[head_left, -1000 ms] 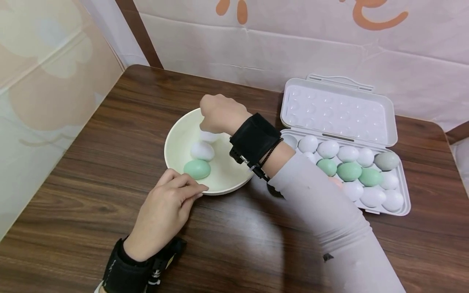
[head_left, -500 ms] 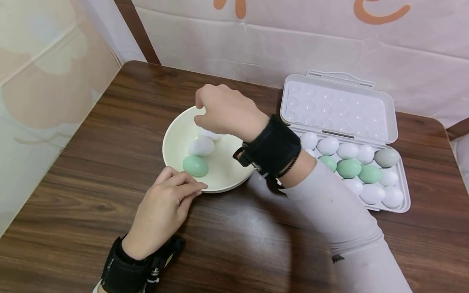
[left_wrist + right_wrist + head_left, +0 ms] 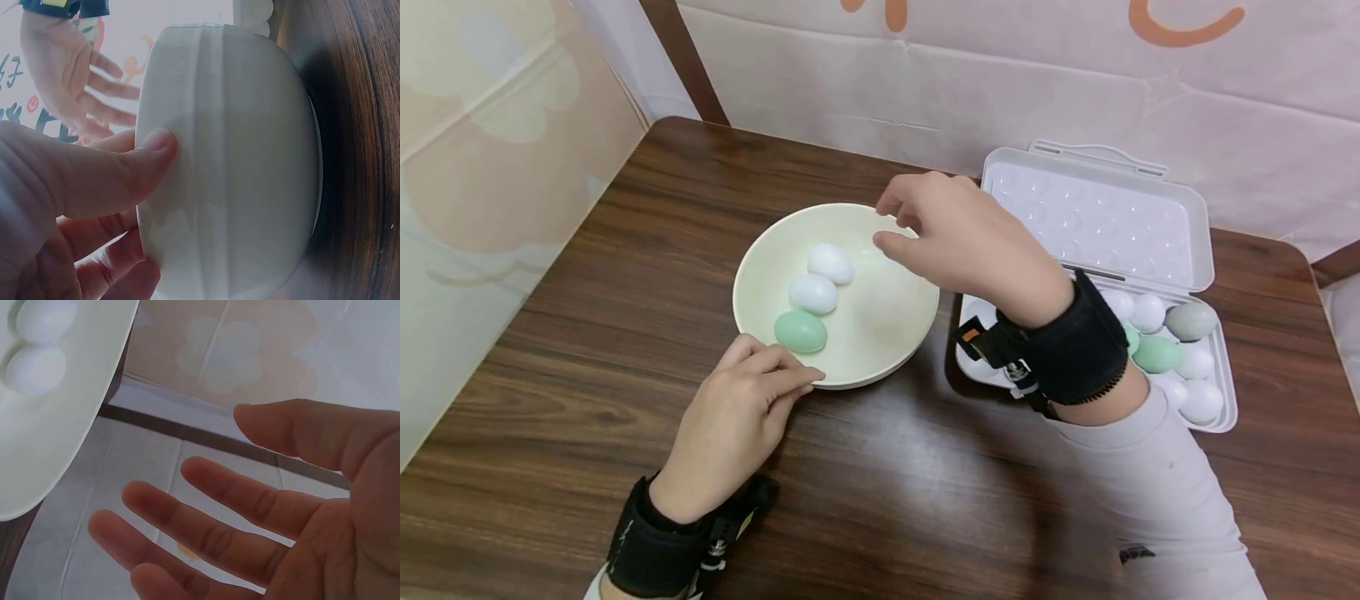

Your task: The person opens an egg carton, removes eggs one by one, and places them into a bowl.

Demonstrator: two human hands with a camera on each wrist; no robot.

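Head view: the left hand [image 3: 733, 425] rests on the wooden bench [image 3: 625, 250], thumb and fingers pinching the near rim of the cream bowl [image 3: 880, 325]. In the bowl lie two white eggs [image 3: 831, 263] and a green egg [image 3: 801, 331]. The right hand [image 3: 962, 237] hovers released over the bowl's right rim, fingers spread, beside the open egg carton [image 3: 1097, 212].
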